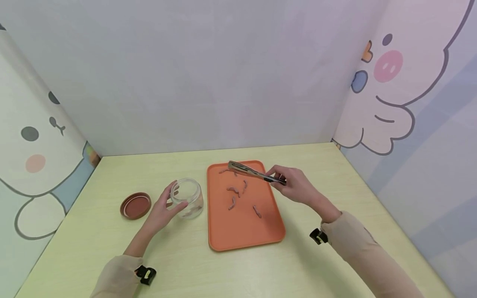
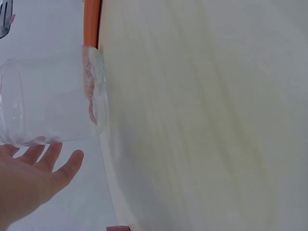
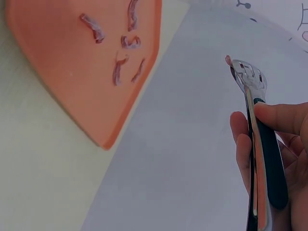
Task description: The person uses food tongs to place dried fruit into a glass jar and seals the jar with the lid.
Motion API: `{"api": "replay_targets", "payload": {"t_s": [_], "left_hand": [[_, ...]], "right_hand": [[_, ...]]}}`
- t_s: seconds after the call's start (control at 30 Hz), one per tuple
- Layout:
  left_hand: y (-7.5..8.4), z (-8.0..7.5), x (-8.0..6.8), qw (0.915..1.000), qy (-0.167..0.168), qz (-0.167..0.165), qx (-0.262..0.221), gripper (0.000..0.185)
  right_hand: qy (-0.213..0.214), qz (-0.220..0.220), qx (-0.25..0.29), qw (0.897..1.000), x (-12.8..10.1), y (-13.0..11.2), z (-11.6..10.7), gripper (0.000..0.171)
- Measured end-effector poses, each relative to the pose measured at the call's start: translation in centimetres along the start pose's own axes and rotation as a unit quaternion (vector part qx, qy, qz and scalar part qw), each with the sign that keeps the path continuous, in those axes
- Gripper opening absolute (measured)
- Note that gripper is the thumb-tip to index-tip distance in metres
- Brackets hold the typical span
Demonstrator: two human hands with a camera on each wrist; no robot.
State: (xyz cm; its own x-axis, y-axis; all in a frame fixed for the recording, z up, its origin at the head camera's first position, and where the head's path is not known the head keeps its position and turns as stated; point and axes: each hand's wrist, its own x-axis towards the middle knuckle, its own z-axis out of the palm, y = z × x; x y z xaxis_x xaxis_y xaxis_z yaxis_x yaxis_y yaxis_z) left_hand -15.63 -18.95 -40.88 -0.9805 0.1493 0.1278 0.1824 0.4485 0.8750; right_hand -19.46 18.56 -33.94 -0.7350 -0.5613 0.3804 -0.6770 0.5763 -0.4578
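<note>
Hold tongs (image 1: 257, 173) squeezed in right hand (image 1: 297, 186), with grip curled round them, strip (image 3: 228, 60) at tips above tray (image 1: 238, 231). Steady jar (image 1: 193, 200) just beside tray with left hand (image 1: 161, 211), grip loosely round it.

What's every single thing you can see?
Table: one, pale yellow, underneath
Walls: three, pale, around
Cartoon figures: at least two, whitish, on walls
Tray: one, orange, on the table
Strips: at least five, pinkish, on the tray
Jar: one, clear, left of tray
Jar contents: number unclear, pinkish, at bottom
Lid: one, brownish, left of jar
Tongs: one, silver and dark, in right hand
Piece: one, pinkish, at tongs' tip
Left hand: one, around jar
Right hand: one, on tongs
Sleeves: two, beige, behind hands
Wrist devices: two, black, by sleeves
</note>
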Motion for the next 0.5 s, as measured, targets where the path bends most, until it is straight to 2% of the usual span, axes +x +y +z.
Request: {"api": "replay_targets", "payload": {"t_s": [0.5], "left_hand": [[0.1,0.0,0.0,1.0000,-0.002,-0.007,0.002,0.073]], "right_hand": [[-0.002,-0.057,0.017,0.998,3.1,-2.9,1.0,0.021]]}}
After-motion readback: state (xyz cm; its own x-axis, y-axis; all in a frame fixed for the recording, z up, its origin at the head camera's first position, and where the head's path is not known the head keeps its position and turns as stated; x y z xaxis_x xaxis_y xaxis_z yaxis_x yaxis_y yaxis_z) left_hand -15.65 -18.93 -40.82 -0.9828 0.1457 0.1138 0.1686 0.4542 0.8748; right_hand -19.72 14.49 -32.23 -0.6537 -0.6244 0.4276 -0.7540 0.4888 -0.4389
